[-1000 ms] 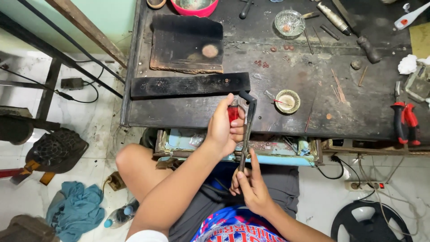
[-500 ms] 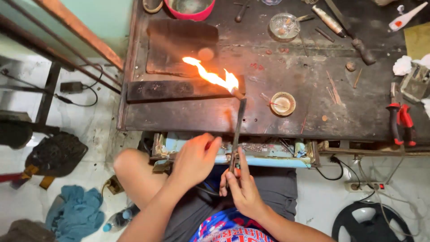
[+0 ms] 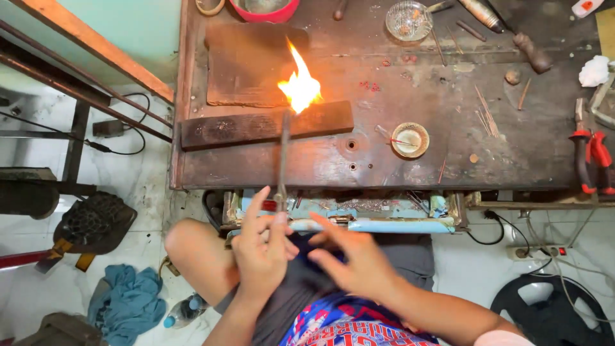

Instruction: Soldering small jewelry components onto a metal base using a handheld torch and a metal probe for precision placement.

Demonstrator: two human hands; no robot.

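Over dark scorched wooden bench: left hand grasps thin metal torch; right hand released; orange flame risks charring blackened wood block.

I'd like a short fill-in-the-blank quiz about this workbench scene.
1. The left hand holds the thin torch, and a bright ____ burns at its tip.
2. The flame burns above a long dark ____ block lying on the bench.
3. The pliers at the bench's right edge have ____ handles.
4. The right hand holds ____.

Missing words: flame; wooden; red; nothing
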